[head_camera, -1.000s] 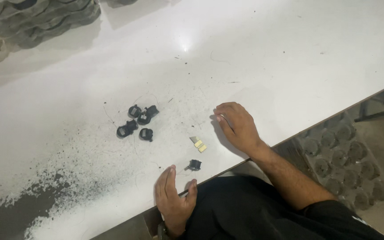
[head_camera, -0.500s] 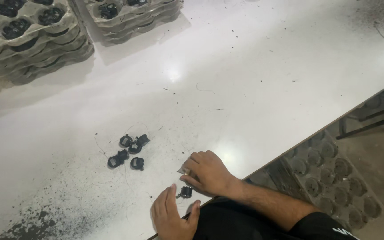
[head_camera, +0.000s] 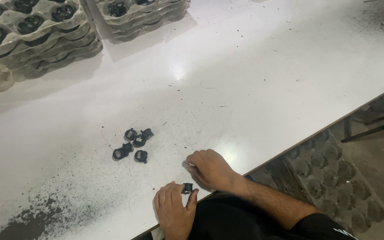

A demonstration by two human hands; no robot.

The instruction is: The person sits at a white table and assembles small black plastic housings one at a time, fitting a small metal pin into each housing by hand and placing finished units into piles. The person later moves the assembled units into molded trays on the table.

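Seen from above, looking down at a white table (head_camera: 254, 80) speckled with dark dust and grit, thickest toward the near left corner; near the front edge, two bare hands resting on the surface; left hand (head_camera: 173, 213) palm down, fingers together, thumb and fingertip pinching a small black plastic part (head_camera: 187, 188) that sits on the table right at the edge; right hand (head_camera: 210, 169) just beside and slightly farther in, knuckles up, fingers curled loosely inward over something pale at the fingertips, too hidden to identify, so cannot tell whether gripped or merely covered; right forearm running back toward the lower right over dark clothing; farther in and to the left of both hands, a loose cluster of four small black parts (head_camera: 132, 143) lying close together, some touching, well apart from the pinched piece; at the far left corner, a stack of clear moulded trays (head_camera: 36, 40) with black parts seated in round pockets; next to it, toward the centre top, a second lower stack of trays (head_camera: 141, 13) of the same kind; below the table's right edge, on the floor, an empty grey pocketed tray (head_camera: 338, 178) lying flat.
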